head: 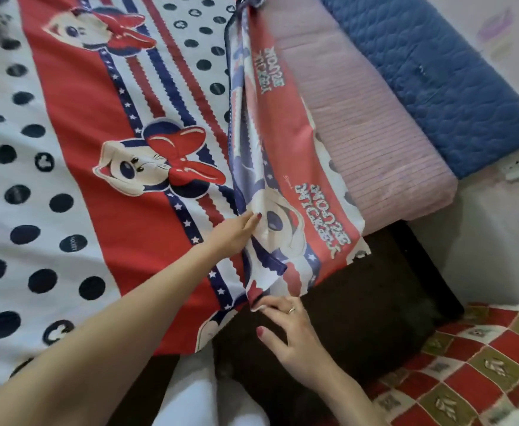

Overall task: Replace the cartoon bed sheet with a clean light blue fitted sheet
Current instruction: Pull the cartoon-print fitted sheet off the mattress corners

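We see the cartoon sheet [104,167] still spread over most of the bed, its right edge folded back onto itself in a long flap. Our left hand [236,233] lies on that flap with fingers nearly straight, pressing the fold. Our right hand [289,327] pinches the sheet's near corner between thumb and fingertips. Beside the folded edge the pink striped mattress [359,124] lies bare, and a blue quilted pad [436,72] runs along its far side. Below the corner sits a dark brown surface [375,302], then a red checked rug [482,364]
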